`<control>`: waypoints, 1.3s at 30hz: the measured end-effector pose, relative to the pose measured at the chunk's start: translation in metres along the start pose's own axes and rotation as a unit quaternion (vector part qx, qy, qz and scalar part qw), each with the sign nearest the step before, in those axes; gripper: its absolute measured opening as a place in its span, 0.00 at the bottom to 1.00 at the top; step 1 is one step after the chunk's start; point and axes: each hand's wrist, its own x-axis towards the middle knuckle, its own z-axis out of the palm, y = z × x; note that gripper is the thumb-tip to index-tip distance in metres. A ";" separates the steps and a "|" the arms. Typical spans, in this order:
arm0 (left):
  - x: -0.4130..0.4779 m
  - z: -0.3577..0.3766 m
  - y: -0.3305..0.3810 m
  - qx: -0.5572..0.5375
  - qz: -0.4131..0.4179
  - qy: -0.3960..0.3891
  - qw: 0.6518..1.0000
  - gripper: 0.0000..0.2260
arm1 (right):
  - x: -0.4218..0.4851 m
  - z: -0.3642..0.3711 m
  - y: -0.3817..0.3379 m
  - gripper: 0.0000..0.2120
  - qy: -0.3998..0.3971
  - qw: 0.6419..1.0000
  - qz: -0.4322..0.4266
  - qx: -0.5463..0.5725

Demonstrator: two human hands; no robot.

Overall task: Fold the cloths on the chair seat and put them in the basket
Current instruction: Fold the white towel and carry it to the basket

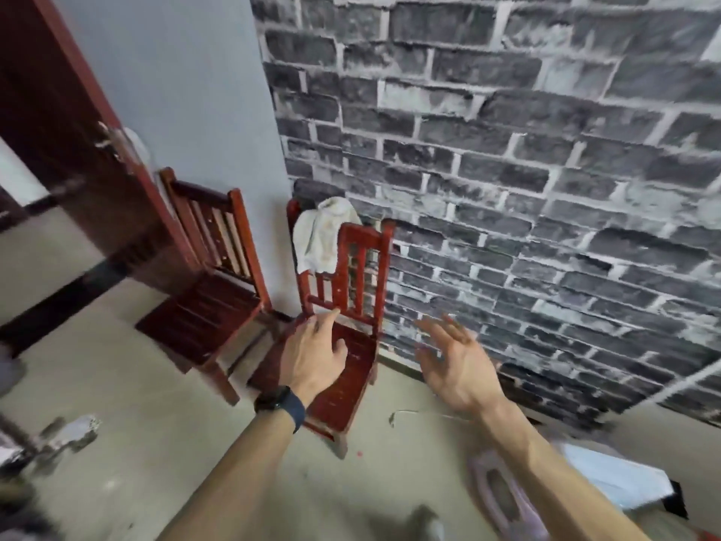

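Left hand (312,357) spreads over chair seat (353,388); cloth (318,238) hangs on backrest (361,263) above.

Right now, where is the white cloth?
In the head view, the white cloth hangs over the backrest of the red chair nearest the brick wall, above the left hand.

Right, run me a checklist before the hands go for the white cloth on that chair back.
1. Left hand free: ok, open over the seat, holding nothing.
2. Right hand free: ok, fingers spread, holding nothing.
3. White cloth reachable: ok, draped over the red chair backrest, nothing on it.
4. Seat free for folding: cannot tell, the left hand hides part.
5. Basket ready: cannot tell, lilac basket blurred at the lower edge.
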 end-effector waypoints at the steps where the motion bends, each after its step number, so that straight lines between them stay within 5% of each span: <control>1: 0.013 -0.009 -0.007 -0.004 -0.012 0.010 1.000 0.24 | 0.021 0.000 -0.007 0.20 0.001 1.000 -0.015 0.006; 14: 0.211 -0.064 -0.042 -0.003 -0.073 0.081 0.994 0.24 | 0.276 0.029 -0.022 0.22 -0.023 0.996 -0.082 0.017; 26: 0.394 -0.007 -0.100 0.000 -0.003 -0.032 0.999 0.25 | 0.431 0.162 0.008 0.32 -0.160 0.985 0.066 -0.028; 32: 0.466 0.058 -0.119 0.045 0.089 -0.091 0.991 0.34 | 0.423 0.207 0.005 0.37 -0.124 0.978 0.130 -0.102; 39: 0.491 0.062 -0.128 0.112 0.154 -0.052 0.980 0.12 | 0.426 0.204 0.009 0.37 -0.117 0.981 0.148 -0.054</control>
